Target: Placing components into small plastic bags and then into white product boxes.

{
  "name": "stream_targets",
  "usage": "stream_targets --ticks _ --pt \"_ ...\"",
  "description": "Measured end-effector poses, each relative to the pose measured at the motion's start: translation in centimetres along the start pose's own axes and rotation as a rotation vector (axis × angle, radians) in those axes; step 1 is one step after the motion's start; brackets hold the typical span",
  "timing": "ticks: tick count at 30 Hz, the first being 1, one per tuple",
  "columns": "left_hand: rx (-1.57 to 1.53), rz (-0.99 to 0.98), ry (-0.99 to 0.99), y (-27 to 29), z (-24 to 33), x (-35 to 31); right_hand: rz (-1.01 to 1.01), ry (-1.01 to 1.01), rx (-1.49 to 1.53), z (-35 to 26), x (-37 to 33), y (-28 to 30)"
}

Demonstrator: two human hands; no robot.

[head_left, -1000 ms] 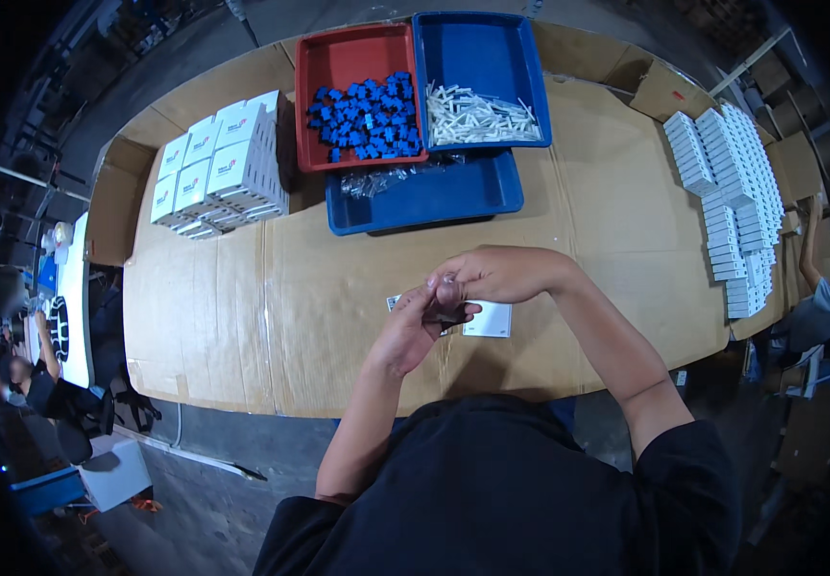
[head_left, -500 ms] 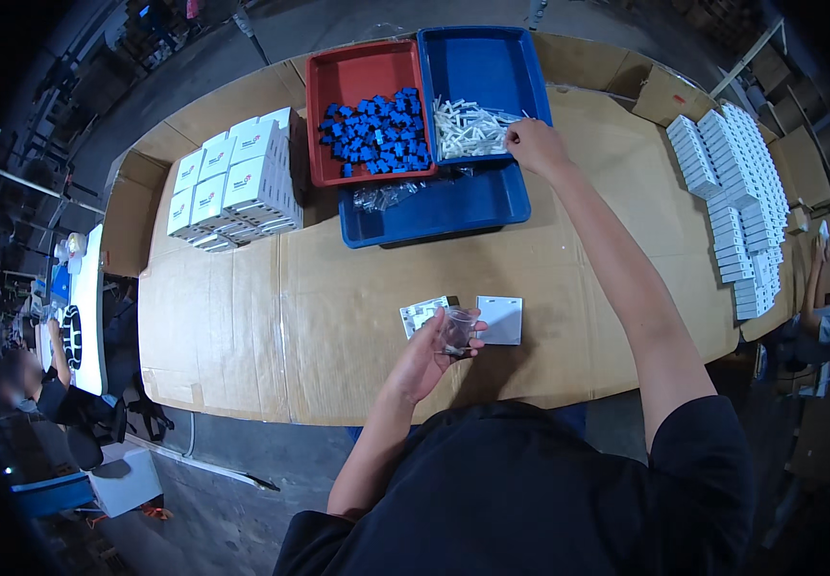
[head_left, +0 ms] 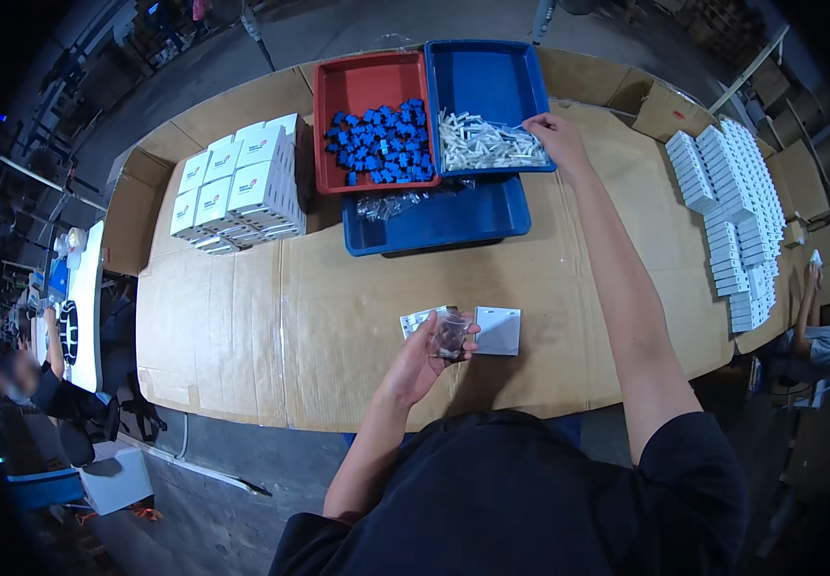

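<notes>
The left hand (head_left: 421,360) held a small clear plastic bag (head_left: 451,334) pinched between thumb and fingers, just above the cardboard-covered table (head_left: 319,317) and beside a grey square card (head_left: 497,330). The right hand (head_left: 555,136) stretched far out to the upper blue tray (head_left: 492,82), its fingers closed down on the heap of white parts (head_left: 482,146); whether they gripped one could not be told. A red tray (head_left: 367,82) of blue parts (head_left: 381,144) sat just left, white boxes (head_left: 237,187) further left
</notes>
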State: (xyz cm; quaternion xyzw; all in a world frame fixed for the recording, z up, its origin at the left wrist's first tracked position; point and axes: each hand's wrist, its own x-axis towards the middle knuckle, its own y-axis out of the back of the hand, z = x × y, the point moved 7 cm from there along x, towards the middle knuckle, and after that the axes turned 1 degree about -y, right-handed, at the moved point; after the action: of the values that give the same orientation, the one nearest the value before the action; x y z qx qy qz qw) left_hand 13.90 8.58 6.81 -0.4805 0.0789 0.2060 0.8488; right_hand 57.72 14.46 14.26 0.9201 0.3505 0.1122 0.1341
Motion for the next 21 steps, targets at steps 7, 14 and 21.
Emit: stream_targets --ticks 7,14,21 --pt "-0.066 -0.014 0.004 1.1 -0.7 0.3 -0.158 -0.170 0.514 -2.9 -5.7 -0.8" --pt "-0.204 0.025 -0.031 0.0 0.4 1.7 -0.150 -0.260 0.438 0.7 -16.3 -3.5" --pt "-0.197 0.027 -0.030 0.1 0.3 0.4 -0.459 -0.297 0.389 -3.2 -24.8 -10.4"
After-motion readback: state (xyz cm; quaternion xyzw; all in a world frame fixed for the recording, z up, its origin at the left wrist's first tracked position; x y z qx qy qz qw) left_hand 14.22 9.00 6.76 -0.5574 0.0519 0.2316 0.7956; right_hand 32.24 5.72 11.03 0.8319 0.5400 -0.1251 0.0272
